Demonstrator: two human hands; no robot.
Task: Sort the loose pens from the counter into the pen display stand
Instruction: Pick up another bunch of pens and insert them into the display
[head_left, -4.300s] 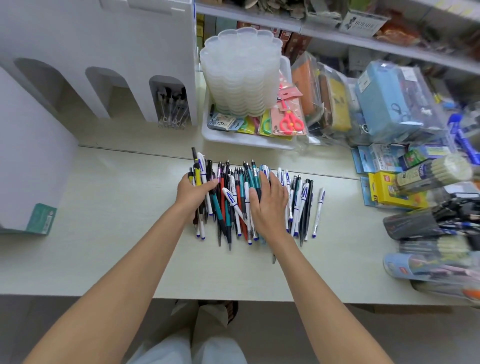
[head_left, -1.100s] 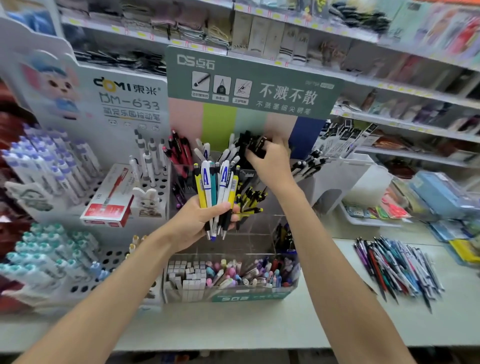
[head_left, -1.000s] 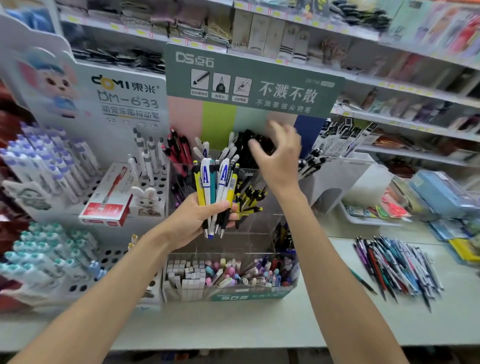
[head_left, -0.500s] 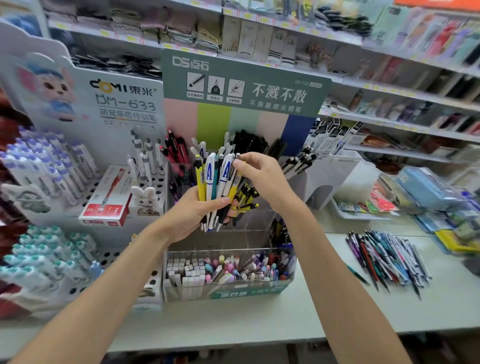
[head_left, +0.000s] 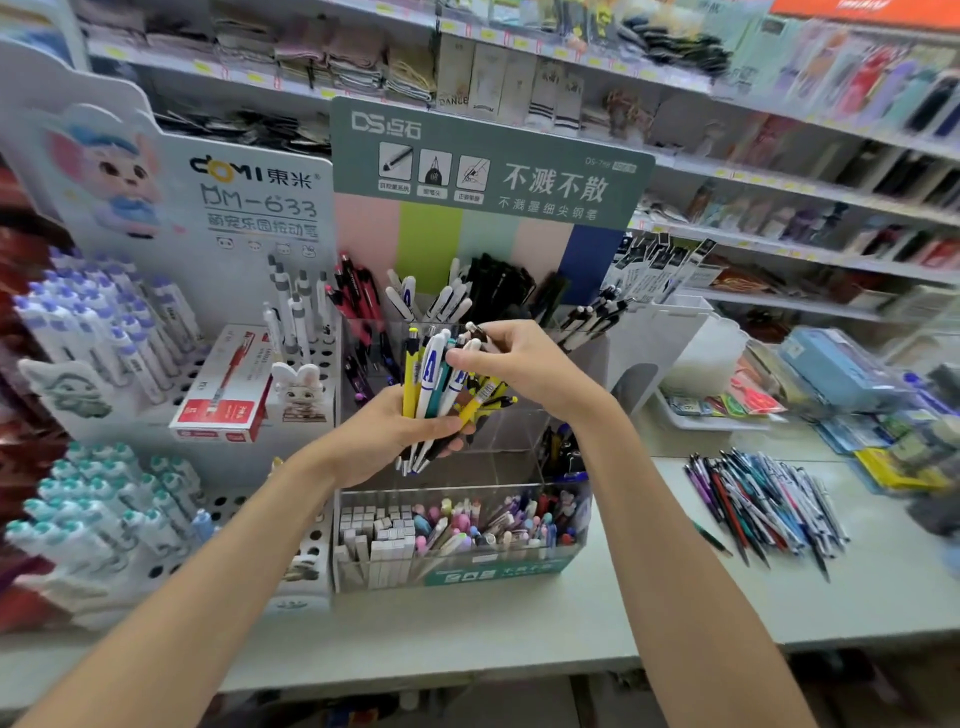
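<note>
Yellow, white and teal plastic pens (head_left: 434, 382) stood bunched in the left hand's (head_left: 387, 439) curled grip; the right hand (head_left: 524, 364) pinched one white-tipped pen (head_left: 471, 328) at its top.

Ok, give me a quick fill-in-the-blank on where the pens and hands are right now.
1. The left hand grips the bundle of pens around its ___ half.
2. The right hand pinches that bundle at its ___ end.
3. The loose pens on the counter lie to the ___ of the display stand.
Missing words: lower; top; right.
</note>
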